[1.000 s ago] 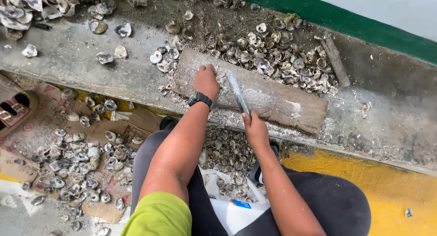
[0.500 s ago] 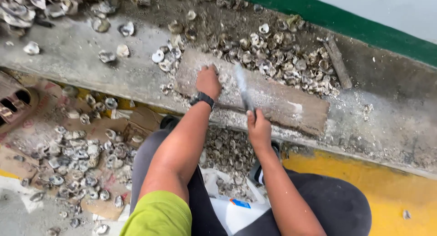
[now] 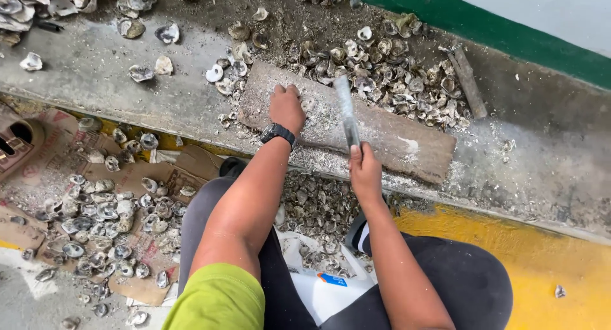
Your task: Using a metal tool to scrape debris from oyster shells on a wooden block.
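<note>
My left hand (image 3: 287,107), with a black watch on the wrist, presses down on the left part of a worn wooden board (image 3: 407,142) that lies on a concrete ledge; it seems to hold a small shell against the board. My right hand (image 3: 365,169) grips the handle of a flat metal knife (image 3: 345,107), whose blade points away from me over the board and looks motion-blurred. Behind the board lies a heap of oyster shells (image 3: 382,82).
Several shells lie on flattened cardboard (image 3: 102,203) at my lower left. More shells fill the gap below the ledge (image 3: 315,209) between my knees. A wooden stick (image 3: 468,82) rests at the back right. Yellow floor (image 3: 547,260) lies right, a green wall band (image 3: 496,31) behind.
The knife blade has swung upright over the board and my right hand has shifted slightly. My left hand stays pressed on the board.
</note>
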